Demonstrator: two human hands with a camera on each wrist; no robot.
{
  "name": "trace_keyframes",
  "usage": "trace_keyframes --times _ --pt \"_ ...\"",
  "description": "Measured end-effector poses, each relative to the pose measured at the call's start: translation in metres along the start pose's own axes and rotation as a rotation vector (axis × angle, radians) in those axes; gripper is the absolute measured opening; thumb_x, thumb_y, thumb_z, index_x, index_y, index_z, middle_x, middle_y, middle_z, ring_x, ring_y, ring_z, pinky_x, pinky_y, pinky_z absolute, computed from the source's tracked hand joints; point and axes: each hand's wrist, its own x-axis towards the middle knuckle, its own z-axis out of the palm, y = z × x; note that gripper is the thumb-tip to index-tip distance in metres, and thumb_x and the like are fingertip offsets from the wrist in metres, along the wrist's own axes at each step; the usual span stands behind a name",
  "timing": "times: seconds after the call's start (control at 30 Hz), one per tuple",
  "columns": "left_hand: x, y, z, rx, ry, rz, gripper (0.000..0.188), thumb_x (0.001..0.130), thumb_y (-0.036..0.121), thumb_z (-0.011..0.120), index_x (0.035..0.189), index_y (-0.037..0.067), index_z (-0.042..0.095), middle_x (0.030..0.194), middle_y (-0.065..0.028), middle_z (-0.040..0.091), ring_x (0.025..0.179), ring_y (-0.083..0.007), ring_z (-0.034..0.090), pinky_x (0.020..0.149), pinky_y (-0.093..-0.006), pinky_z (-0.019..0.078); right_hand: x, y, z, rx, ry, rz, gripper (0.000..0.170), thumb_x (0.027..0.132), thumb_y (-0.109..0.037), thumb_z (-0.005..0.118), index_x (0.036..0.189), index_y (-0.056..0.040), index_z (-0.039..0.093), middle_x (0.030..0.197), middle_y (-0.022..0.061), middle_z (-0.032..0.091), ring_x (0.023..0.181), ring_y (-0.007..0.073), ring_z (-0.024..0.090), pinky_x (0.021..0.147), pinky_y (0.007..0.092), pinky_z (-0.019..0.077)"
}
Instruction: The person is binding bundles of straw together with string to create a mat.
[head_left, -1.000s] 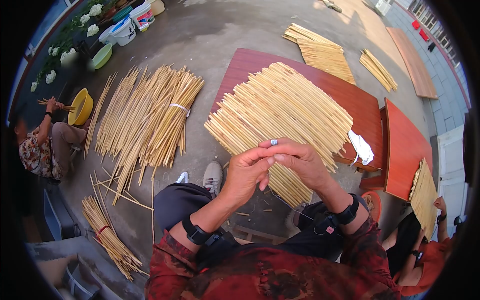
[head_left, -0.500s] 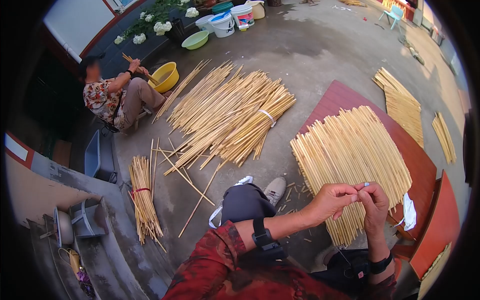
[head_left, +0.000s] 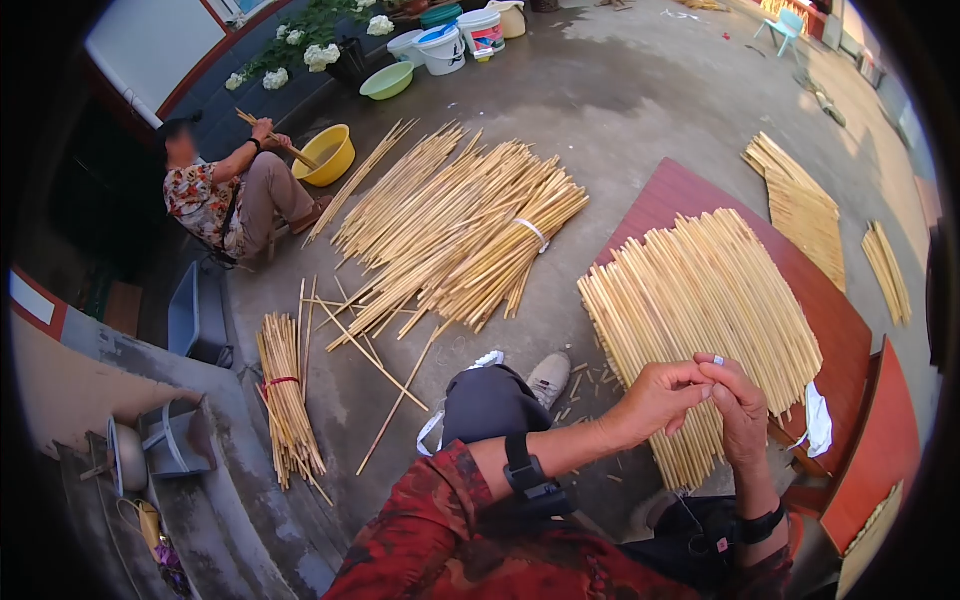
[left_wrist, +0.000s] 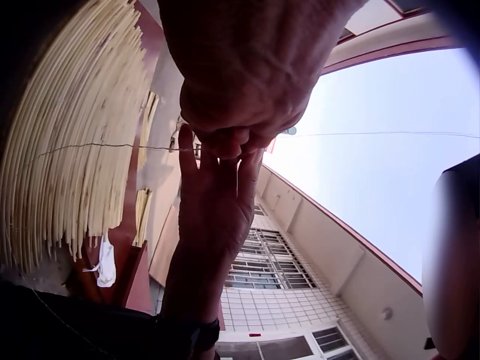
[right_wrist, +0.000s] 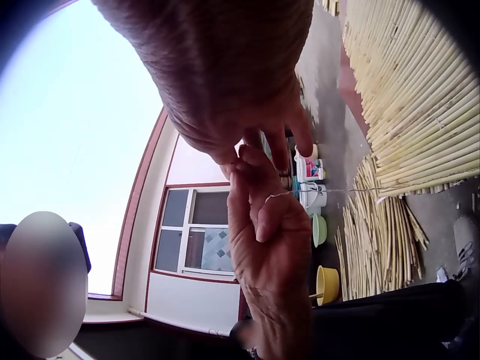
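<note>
My left hand [head_left: 655, 402] and right hand [head_left: 740, 412] meet at the fingertips over the lower right part of a mat of pale sticks [head_left: 710, 300]. A thin thread [left_wrist: 105, 145] runs from the mat to the fingertips in the left wrist view. Curled fingers of the left hand [right_wrist: 274, 244] pinch the thread [right_wrist: 337, 189] in the right wrist view. The right hand's thumb and fingers press together beside them, palm partly visible in the left wrist view; its exact hold on the thread is partly hidden.
The mat lies on a dark red board [head_left: 665, 195]. Loose sticks [head_left: 440, 215] and a tied bundle [head_left: 285, 400] lie on the ground to the left. A seated person [head_left: 225, 195] holds sticks by a yellow basin [head_left: 325, 155]. White cloth [head_left: 818, 422] hangs at the board's edge.
The head view has swung left, putting the hands and mat farther right in it. My fingertips remain together over the mat. The seated person's sticks have tipped down toward the yellow basin.
</note>
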Motion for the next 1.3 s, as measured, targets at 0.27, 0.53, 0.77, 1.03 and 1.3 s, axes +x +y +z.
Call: trace_keyframes --times 0.27,0.53,0.77,1.03,1.3 --pt "0.003 -0.012 -0.002 -0.091 -0.034 -0.028 0.018 0.086 0.015 0.054 0.095 0.0 0.058 0.063 0.0015 0.05 0.044 -0.0041 0.042 0.039 -0.0186 0.0355 -0.005 0.003 0.002 -0.068 0.159 -0.037 0.009 0.078 -0.006 0.058 0.086 -0.0009 0.061 0.097 0.0121 0.056 0.093 0.019 0.052 0.083 0.0289 0.0386" --pt "0.005 -0.012 0.003 -0.088 -0.041 -0.04 0.017 0.084 0.012 0.057 0.094 -0.001 0.059 0.079 -0.0021 0.056 0.051 -0.0045 0.047 0.043 -0.0184 0.0389 -0.004 0.006 -0.001 -0.078 0.233 -0.055 0.006 0.079 -0.006 0.057 0.078 -0.0005 0.055 0.092 0.0103 0.055 0.086 0.0173 0.052 0.077 0.0272 0.0403" --pt "0.007 -0.014 0.006 -0.039 0.019 0.051 0.015 0.084 0.01 0.056 0.093 -0.001 0.06 0.086 -0.0039 0.058 0.054 -0.0052 0.049 0.044 -0.0179 0.0397 -0.003 0.007 0.0 0.015 0.225 -0.047 0.008 0.084 -0.008 0.053 0.08 -0.0008 0.052 0.088 0.008 0.052 0.081 0.015 0.053 0.074 0.0257 0.0416" --pt "0.009 -0.011 -0.001 -0.004 0.057 0.011 0.016 0.085 0.011 0.055 0.093 -0.001 0.06 0.081 -0.0027 0.059 0.051 -0.0047 0.048 0.044 -0.0171 0.0386 0.008 0.007 -0.026 0.16 0.201 -0.029 0.021 0.089 -0.02 0.048 0.091 0.0002 0.053 0.1 0.0114 0.053 0.093 0.0192 0.055 0.079 0.0304 0.0449" --pt "0.01 -0.01 -0.002 -0.059 0.041 0.052 0.013 0.085 0.01 0.054 0.092 0.0 0.06 0.075 -0.0016 0.056 0.052 -0.0058 0.049 0.043 -0.0187 0.0391 0.004 0.007 -0.004 -0.033 -0.003 -0.036 0.023 0.083 -0.008 0.053 0.105 -0.001 0.057 0.113 0.0129 0.051 0.104 0.0188 0.049 0.088 0.0286 0.0389"
